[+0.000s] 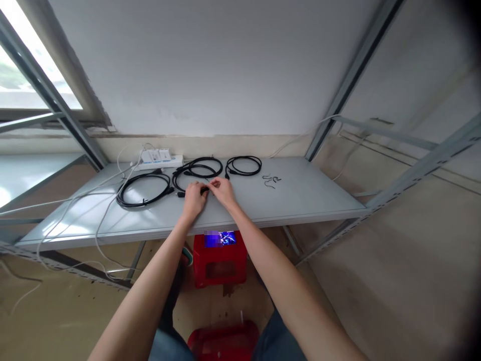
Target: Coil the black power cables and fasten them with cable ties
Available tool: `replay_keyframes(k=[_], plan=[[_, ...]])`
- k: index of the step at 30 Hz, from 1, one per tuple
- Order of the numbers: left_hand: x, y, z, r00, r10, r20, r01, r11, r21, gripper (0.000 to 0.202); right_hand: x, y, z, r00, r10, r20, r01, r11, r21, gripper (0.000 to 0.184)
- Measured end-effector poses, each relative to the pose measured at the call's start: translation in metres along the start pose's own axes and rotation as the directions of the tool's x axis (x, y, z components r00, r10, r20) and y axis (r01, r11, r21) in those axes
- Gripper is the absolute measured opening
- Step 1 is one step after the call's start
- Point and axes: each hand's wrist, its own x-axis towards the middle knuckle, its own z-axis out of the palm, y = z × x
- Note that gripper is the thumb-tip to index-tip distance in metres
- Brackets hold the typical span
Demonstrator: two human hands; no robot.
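Note:
My left hand (194,198) is closed around part of a black cable (181,194) near the front of the grey shelf, and the cable's plug end sticks out to the left of it. Close beside it, my right hand (222,191) pinches with thumb and finger at the same spot; what lies in that pinch is too small to make out. Just behind both hands are overlapping loops of coiled black cable (203,159). One more coil (121,196), with a small tie on it, rests to the left, and another (259,168) to the right.
Several short dark ties (271,183) lie on the shelf (300,193) to the right. A white power strip (169,161) with adapters stands at the back left, its white cords trailing over the front edge. Below is a red stool (220,265) bearing a lit phone (227,238).

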Motion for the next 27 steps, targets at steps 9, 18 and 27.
replay_keyframes(k=[9,18,27], plan=[[0.000,-0.002,0.000,0.998,0.062,0.024,-0.061,0.996,-0.066,0.029,0.001,-0.002,-0.014,0.987,0.096,0.129,-0.114,0.984,0.134,0.012],[-0.001,-0.007,0.007,0.997,0.078,0.025,-0.076,0.993,-0.091,0.030,-0.010,-0.001,-0.022,0.982,-0.168,0.085,0.187,0.930,-0.317,0.016],[-0.001,0.000,0.005,0.997,0.073,0.031,-0.071,0.995,-0.068,0.033,-0.011,-0.001,-0.021,0.981,-0.191,0.036,0.180,0.828,-0.531,0.017]])
